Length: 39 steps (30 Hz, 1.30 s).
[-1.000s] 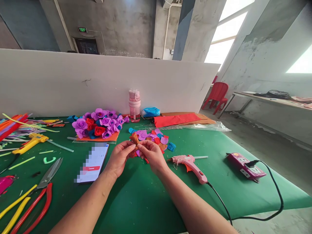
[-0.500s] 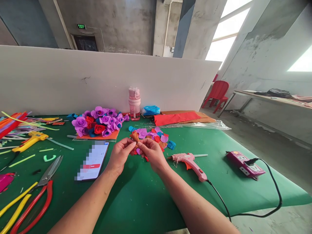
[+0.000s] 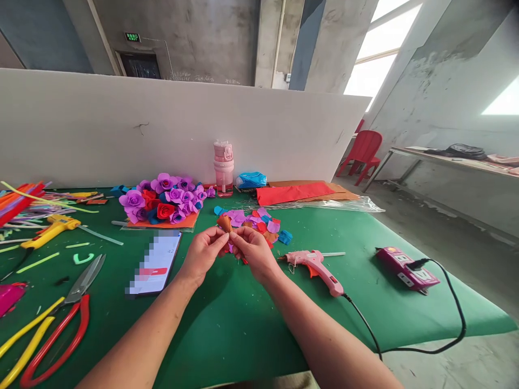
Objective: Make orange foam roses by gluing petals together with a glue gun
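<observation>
Between the fingertips of my left hand and my right hand is a small brown paper flower bud, pinched at its lower end by both. My fingers hide its base. Just behind my hands lies a loose heap of cut petals in purple, red, blue and brown. Beyond my left hand, finished purple, red and blue paper flowers are clustered on an orange sheet. A pink hot glue gun rests to the right of my right hand, its nozzle pointing left.
Left of my arms lie a phone, red-and-yellow-handled shears, a yellow glue gun and coloured sticks. A pink bottle stands at the back by red sheets. A purple power strip with a black cord sits right.
My hands stay pinched together at nearly the same spot; the brown bud shows slightly more upright above the fingers. The whole view has shifted a little.
</observation>
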{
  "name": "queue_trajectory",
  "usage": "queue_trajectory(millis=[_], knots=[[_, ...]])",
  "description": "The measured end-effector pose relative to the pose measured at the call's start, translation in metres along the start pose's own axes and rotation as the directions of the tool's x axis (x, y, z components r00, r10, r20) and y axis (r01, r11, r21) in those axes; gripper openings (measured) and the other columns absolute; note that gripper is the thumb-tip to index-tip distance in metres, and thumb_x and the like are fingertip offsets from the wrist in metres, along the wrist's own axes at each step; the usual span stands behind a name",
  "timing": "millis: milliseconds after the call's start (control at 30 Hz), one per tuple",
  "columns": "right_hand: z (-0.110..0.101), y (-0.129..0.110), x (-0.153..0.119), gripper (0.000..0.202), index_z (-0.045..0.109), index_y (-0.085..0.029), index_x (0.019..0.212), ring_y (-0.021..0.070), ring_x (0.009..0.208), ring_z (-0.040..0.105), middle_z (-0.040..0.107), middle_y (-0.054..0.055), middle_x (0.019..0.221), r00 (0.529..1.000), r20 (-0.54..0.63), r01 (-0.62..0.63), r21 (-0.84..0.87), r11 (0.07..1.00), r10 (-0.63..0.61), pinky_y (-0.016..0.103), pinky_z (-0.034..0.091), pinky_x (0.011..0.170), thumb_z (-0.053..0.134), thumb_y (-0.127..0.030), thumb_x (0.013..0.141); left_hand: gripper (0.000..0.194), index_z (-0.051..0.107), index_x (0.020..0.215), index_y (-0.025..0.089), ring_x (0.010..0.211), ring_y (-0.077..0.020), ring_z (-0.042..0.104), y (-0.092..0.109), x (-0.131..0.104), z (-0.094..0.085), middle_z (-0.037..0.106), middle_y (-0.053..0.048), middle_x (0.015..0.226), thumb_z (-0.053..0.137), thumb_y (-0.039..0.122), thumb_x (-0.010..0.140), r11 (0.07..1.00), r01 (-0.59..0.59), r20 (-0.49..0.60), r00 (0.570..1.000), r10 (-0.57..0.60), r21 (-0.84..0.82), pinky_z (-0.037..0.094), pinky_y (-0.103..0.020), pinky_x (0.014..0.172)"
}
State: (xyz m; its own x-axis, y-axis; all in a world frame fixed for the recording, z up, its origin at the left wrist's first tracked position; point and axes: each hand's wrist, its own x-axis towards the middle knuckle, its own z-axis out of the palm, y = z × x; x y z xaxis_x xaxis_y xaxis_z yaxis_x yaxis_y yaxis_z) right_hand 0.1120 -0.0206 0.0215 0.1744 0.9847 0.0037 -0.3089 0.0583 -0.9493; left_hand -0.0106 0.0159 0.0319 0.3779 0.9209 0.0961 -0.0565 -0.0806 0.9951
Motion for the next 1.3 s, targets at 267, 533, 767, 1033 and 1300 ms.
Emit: queue_trajectory(millis=[267, 533, 767, 1033, 1300], knots=[[0.001, 0.000, 0.000, 0.040, 0.056, -0.017, 0.070, 0.0062, 0.042, 0.043, 0.053, -0.005, 0.049, 1.000, -0.010, 0.001, 0.004, 1.000, -0.001, 0.020, 0.029, 0.041, 0.074, -0.051, 0.062, 0.028, 0.060, 0.062, 0.017, 0.052, -0.0106, 0.047, -0.004, 0.001, 0.000, 0.056, 0.001, 0.055, 0.071, 0.042, 0.068, 1.000, -0.003, -0.009, 1.000, 0.003, -0.008, 0.036, -0.023, 0.052], [-0.001, 0.003, 0.002, 0.039, 0.057, -0.017, 0.071, 0.0066, 0.044, 0.044, 0.053, -0.005, 0.052, 0.999, -0.023, 0.038, 0.071, 0.997, -0.037, 0.021, 0.031, 0.043, 0.076, -0.050, 0.062, 0.026, 0.061, 0.065, 0.016, 0.053, -0.0107, 0.048, -0.005, 0.000, 0.003, 0.055, 0.002, 0.054, 0.070, 0.041, 0.069, 0.999, -0.024, -0.028, 0.999, 0.023, -0.048, 0.036, -0.023, 0.052], [-0.001, 0.002, 0.003, 0.039, 0.059, -0.017, 0.072, 0.0063, 0.047, 0.044, 0.055, -0.004, 0.058, 1.000, -0.011, 0.000, 0.171, 0.985, 0.002, 0.021, 0.034, 0.044, 0.080, -0.047, 0.058, 0.025, 0.064, 0.070, 0.017, 0.051, -0.0091, 0.048, -0.003, 0.002, -0.001, 0.058, 0.003, 0.057, 0.075, 0.037, 0.063, 0.972, 0.044, -0.133, 0.988, -0.076, -0.232, 0.038, -0.023, 0.052], [0.001, 0.000, 0.000, 0.041, 0.059, -0.017, 0.071, 0.0057, 0.045, 0.043, 0.053, -0.005, 0.051, 0.997, 0.062, -0.062, 0.206, 0.977, 0.050, 0.019, 0.032, 0.045, 0.080, -0.048, 0.057, 0.029, 0.072, 0.079, 0.016, 0.061, -0.0111, 0.055, -0.003, 0.003, -0.003, 0.064, -0.001, 0.064, 0.078, 0.040, 0.064, 0.935, 0.111, 0.033, 0.994, -0.106, -0.337, 0.045, -0.024, 0.060], [0.002, -0.003, -0.002, 0.041, 0.057, -0.017, 0.068, 0.0049, 0.043, 0.040, 0.052, -0.005, 0.050, 0.992, 0.114, -0.064, 0.182, 0.981, 0.044, 0.019, 0.029, 0.044, 0.080, -0.049, 0.058, 0.023, 0.073, 0.075, 0.016, 0.063, -0.0117, 0.056, -0.007, 0.005, -0.007, 0.066, -0.002, 0.067, 0.078, 0.036, 0.064, 0.938, 0.106, 0.053, 0.994, -0.094, -0.330, 0.045, -0.024, 0.060]])
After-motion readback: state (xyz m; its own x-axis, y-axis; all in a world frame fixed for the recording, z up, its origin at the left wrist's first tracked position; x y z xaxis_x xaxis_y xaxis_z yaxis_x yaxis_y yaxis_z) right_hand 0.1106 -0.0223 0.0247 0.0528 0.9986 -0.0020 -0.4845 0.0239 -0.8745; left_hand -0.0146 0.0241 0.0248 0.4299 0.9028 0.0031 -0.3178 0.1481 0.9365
